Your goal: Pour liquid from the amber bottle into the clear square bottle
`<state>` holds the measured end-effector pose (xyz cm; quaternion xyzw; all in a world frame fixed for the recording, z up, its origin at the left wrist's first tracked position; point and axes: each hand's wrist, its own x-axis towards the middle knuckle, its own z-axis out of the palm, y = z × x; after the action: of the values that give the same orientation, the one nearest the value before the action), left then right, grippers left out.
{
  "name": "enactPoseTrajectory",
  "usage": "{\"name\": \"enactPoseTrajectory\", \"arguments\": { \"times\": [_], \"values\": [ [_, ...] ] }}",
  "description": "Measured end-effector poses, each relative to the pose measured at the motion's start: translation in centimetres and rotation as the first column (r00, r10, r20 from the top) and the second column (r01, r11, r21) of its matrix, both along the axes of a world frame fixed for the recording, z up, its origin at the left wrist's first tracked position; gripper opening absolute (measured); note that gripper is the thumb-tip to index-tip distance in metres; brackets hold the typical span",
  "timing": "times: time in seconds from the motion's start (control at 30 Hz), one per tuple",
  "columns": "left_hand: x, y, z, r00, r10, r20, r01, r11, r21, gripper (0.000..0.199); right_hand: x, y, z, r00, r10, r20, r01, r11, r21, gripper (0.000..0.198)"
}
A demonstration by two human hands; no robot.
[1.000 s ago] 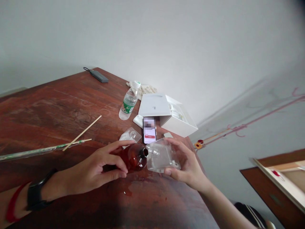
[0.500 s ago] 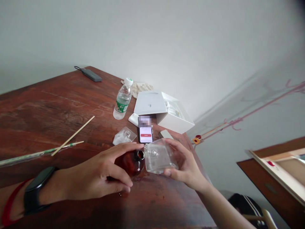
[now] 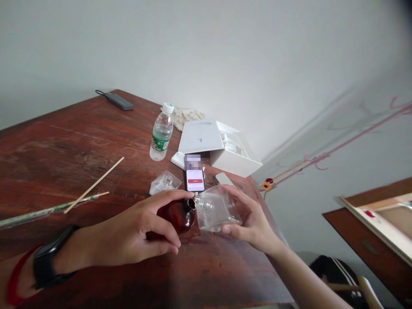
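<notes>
My left hand point(image 3: 144, 229) curves around a glossy dark brown bottle point(image 3: 183, 216), which lies tilted with its open black-rimmed mouth facing right. Part of the bottle's body is hidden behind my fingers. Between the thumb and fingers of my right hand point(image 3: 246, 216) is a clear, square plastic container point(image 3: 212, 214) with a round neck. It is tipped so that this neck faces the brown bottle's mouth, close beside it. Another clear plastic container point(image 3: 165, 183) with a similar neck rests on the table just beyond my left hand. A few wet drops show below the brown bottle.
A lit phone point(image 3: 195, 178) lies beyond the bottle, near a white case point(image 3: 178, 159). Behind are a water bottle point(image 3: 161, 135), an open white box point(image 3: 236, 161) and a crumpled cloth point(image 3: 185, 116). Wooden chopsticks point(image 3: 96, 182) lie left; a grey device point(image 3: 119, 101) sits at the far corner.
The view has shifted slightly. Both hands keep their holds, and the clear container and brown bottle stay side by side with almost no movement.
</notes>
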<state>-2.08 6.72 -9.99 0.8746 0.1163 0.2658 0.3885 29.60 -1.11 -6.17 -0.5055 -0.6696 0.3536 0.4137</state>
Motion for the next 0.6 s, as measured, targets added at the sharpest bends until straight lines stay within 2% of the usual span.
{"name": "enactPoseTrajectory", "arguments": {
  "times": [0.27,0.6],
  "values": [
    [0.5,-0.6,-0.7,1.000,0.017,0.019,-0.016,1.000,-0.016,0.012,0.4,0.0,0.1,1.000,0.018,0.002,-0.018,0.999,0.030,0.076],
    [1.0,-1.3,-1.4,0.999,0.029,0.036,-0.029,1.000,-0.003,0.014,0.3,0.2,1.2,0.990,0.021,0.141,-0.032,0.997,0.075,0.079]
  ]
}}
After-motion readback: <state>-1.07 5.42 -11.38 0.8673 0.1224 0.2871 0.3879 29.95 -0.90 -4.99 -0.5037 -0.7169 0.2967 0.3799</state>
